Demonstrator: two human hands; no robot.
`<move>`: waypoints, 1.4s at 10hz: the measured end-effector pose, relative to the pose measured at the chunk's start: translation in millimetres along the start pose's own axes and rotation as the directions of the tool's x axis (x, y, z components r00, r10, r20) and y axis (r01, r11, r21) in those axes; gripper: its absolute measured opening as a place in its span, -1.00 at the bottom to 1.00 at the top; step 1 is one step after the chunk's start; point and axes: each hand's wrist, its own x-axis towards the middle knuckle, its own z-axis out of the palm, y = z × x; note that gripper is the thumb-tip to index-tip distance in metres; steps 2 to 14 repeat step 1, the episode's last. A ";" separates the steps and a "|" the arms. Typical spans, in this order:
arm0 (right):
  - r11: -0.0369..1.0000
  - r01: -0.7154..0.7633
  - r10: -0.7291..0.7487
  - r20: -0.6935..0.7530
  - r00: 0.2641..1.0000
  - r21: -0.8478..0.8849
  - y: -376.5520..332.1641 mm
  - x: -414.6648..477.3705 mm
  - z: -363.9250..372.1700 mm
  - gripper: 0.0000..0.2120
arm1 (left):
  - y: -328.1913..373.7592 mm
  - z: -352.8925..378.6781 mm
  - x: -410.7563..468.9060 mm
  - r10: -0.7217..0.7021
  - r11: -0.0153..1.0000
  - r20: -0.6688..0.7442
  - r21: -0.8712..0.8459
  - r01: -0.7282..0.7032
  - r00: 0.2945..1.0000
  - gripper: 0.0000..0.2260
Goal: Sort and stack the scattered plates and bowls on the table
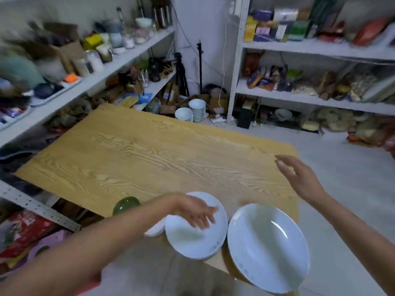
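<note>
We've got the white ceramic plates (196,238) stacked beside the large white plate (267,248), both hands (198,212) (299,176) open and empty, green bowl (126,205) left

White plates (267,246) with faint bluish rim specks, a dark green bowl (126,205), and a yellow wood-grain table (139,159).

Two plate stacks are set side by side at the table's (132,159) near edge: the smaller stack (192,238) left, the larger plate (269,246) right, overhanging. A bowl (126,205) lies left of them. Bowls (196,110) are stacked on the floor beyond the far edge.
</note>
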 end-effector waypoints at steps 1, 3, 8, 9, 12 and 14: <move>0.923 0.382 -0.358 -0.257 0.898 0.049 -88.8 11.1 -90.1 -0.61 | 94.0 -121.5 -62.3 0.276 0.961 -0.550 0.166 -0.221 0.788 -0.45; 0.923 0.382 -0.358 -0.257 0.898 0.049 -88.8 11.1 -90.1 -0.61 | 94.0 -121.5 -62.3 0.276 0.961 -0.550 0.166 -0.221 0.788 -0.45; 0.923 0.382 -0.358 -0.257 0.898 0.049 -88.8 11.1 -90.1 -0.61 | 94.0 -121.5 -62.3 0.276 0.961 -0.550 0.166 -0.221 0.788 -0.45; 0.923 0.382 -0.358 -0.257 0.898 0.049 -88.8 11.1 -90.1 -0.61 | 94.0 -121.5 -62.3 0.276 0.961 -0.550 0.166 -0.221 0.788 -0.45; 0.923 0.382 -0.358 -0.257 0.898 0.049 -88.8 11.1 -90.1 -0.61 | 94.0 -121.5 -62.3 0.276 0.961 -0.550 0.166 -0.221 0.788 -0.45; 0.923 0.382 -0.358 -0.257 0.898 0.049 -88.8 11.1 -90.1 -0.61 | 94.0 -121.5 -62.3 0.276 0.961 -0.550 0.166 -0.221 0.788 -0.45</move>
